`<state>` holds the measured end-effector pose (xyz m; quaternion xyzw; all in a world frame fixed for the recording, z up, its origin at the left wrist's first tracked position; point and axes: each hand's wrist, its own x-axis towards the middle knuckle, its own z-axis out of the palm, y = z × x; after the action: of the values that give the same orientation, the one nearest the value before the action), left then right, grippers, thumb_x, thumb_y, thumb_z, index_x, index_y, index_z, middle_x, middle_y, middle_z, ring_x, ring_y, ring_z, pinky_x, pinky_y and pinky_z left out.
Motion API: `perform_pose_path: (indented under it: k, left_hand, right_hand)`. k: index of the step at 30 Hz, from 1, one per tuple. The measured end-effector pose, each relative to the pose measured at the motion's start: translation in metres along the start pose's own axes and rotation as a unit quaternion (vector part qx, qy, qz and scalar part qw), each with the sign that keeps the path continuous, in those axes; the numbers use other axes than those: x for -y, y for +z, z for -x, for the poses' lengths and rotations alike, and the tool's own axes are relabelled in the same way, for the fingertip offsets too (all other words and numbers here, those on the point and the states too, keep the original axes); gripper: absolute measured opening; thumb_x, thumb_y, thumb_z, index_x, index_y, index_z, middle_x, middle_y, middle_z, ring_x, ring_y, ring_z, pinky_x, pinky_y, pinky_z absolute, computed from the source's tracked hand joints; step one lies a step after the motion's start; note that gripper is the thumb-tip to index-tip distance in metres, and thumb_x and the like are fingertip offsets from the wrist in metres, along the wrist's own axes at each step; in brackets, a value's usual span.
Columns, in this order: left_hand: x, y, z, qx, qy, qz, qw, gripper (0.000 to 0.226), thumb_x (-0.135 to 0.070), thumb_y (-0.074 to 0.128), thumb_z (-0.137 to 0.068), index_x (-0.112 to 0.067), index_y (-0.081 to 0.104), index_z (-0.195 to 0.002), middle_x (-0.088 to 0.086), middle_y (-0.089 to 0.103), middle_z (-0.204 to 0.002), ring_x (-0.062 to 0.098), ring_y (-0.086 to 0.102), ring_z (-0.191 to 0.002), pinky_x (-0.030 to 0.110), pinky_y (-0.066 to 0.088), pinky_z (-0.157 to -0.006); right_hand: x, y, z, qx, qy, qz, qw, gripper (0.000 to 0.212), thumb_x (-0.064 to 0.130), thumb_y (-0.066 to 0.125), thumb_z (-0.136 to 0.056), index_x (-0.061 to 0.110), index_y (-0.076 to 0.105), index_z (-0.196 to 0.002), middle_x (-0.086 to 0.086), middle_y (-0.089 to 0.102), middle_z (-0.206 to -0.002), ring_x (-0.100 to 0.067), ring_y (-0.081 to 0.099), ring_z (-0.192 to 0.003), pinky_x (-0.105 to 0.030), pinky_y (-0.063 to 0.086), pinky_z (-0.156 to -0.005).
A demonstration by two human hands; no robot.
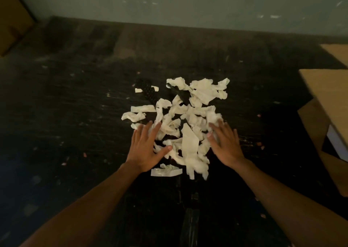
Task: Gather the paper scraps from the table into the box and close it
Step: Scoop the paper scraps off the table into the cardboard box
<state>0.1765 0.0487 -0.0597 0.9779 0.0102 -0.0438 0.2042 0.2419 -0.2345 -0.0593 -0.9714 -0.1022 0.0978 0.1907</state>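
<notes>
A loose heap of white paper scraps [188, 114] lies in the middle of the dark table [75, 114]. My left hand [146, 148] rests flat on the heap's near left side, fingers spread, holding nothing. My right hand [225, 145] lies flat on the near right side, fingers apart, its fingertips on the scraps. One flat strip [166, 172] lies apart, just in front of my left hand. The brown cardboard box [327, 103] stands at the right edge with its flaps open; its inside is mostly out of frame.
A dark dotted object [148, 92] lies partly under the scraps at the far left of the heap. A brown board [13, 18] leans at the far left corner. A grey-green wall [188, 3] runs behind the table. Tiny crumbs dot the tabletop.
</notes>
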Motion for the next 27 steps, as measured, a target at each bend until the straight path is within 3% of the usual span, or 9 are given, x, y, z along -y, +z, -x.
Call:
perform_pose_path:
  k: [3,6,8,11,15,19,23,27]
  left_hand:
    - [-0.004,-0.003,0.006,-0.012,0.039,-0.005,0.999,0.087,-0.083,0.02,-0.08,-0.036,0.01,-0.153,0.004,0.022,-0.158,0.026,0.022,-0.144,0.051,0.022,-0.116]
    - [0.0,-0.013,0.004,-0.091,0.085,-0.005,0.992,0.074,-0.074,0.029,-0.085,-0.032,0.033,-0.146,0.006,0.039,-0.137,0.021,0.036,-0.121,0.047,0.04,-0.099]
    - [0.006,-0.025,-0.011,-0.163,0.074,0.017,0.984,0.066,-0.071,0.034,-0.085,-0.03,0.046,-0.135,0.006,0.04,-0.128,0.021,0.037,-0.114,0.046,0.04,-0.092]
    - [0.018,-0.044,-0.053,-0.18,-0.002,0.036,0.983,0.068,-0.072,0.033,-0.084,-0.032,0.039,-0.139,0.007,0.029,-0.145,0.029,0.027,-0.131,0.052,0.031,-0.105]
    - [0.041,-0.052,-0.124,-0.081,-0.107,0.016,0.991,0.083,-0.08,0.027,-0.082,-0.042,0.005,-0.152,0.004,-0.005,-0.163,0.038,-0.003,-0.148,0.062,0.006,-0.116]
    - [0.048,-0.047,-0.176,-0.019,-0.127,-0.005,0.992,0.084,-0.082,0.028,-0.082,-0.047,-0.007,-0.15,0.005,-0.014,-0.163,0.043,-0.009,-0.147,0.065,0.001,-0.115]
    - [0.037,-0.039,-0.208,0.042,-0.083,-0.004,0.996,0.081,-0.084,0.024,-0.08,-0.053,-0.006,-0.148,0.001,-0.005,-0.165,0.045,-0.006,-0.147,0.064,-0.001,-0.115]
    - [0.014,-0.035,-0.212,0.089,0.003,-0.025,0.996,0.07,-0.071,0.027,-0.091,-0.044,0.008,-0.153,0.0,0.012,-0.164,0.035,0.002,-0.15,0.056,0.003,-0.119]
  right_hand:
    - [0.022,0.011,0.011,-0.021,-0.092,-0.075,0.993,0.056,0.063,0.02,-0.092,0.04,0.044,-0.137,0.003,0.025,-0.157,-0.018,0.018,-0.145,-0.054,0.012,-0.118]
    - [0.035,0.011,0.008,-0.126,-0.148,-0.172,0.966,0.037,0.05,0.038,-0.095,0.029,0.064,-0.111,0.003,0.047,-0.136,-0.013,0.043,-0.128,-0.05,0.039,-0.104]
    - [0.037,0.0,-0.01,-0.177,-0.119,-0.236,0.948,0.027,0.049,0.041,-0.095,0.031,0.059,-0.104,0.004,0.046,-0.13,-0.011,0.046,-0.123,-0.048,0.044,-0.1]
    - [0.029,-0.022,-0.056,-0.207,-0.047,-0.225,0.951,0.033,0.056,0.037,-0.092,0.039,0.049,-0.117,0.001,0.037,-0.138,-0.017,0.039,-0.131,-0.053,0.041,-0.103]
    - [0.008,-0.045,-0.132,-0.132,0.074,-0.09,0.984,0.057,0.067,0.026,-0.09,0.045,0.027,-0.143,-0.007,0.011,-0.16,-0.031,0.01,-0.146,-0.062,0.017,-0.114]
    - [0.0,-0.061,-0.191,-0.045,0.142,-0.037,0.988,0.064,0.077,0.019,-0.085,0.055,0.008,-0.144,0.001,-0.011,-0.162,-0.034,-0.013,-0.147,-0.068,-0.003,-0.111]
    - [0.007,-0.059,-0.215,0.062,0.1,-0.02,0.993,0.065,0.082,0.012,-0.08,0.061,0.004,-0.141,0.001,-0.006,-0.162,-0.038,-0.01,-0.146,-0.071,-0.003,-0.109]
    - [0.03,-0.043,-0.205,0.14,0.002,0.037,0.99,0.057,0.079,0.01,-0.084,0.064,0.007,-0.139,0.004,0.0,-0.163,-0.039,-0.012,-0.146,-0.069,-0.006,-0.111]
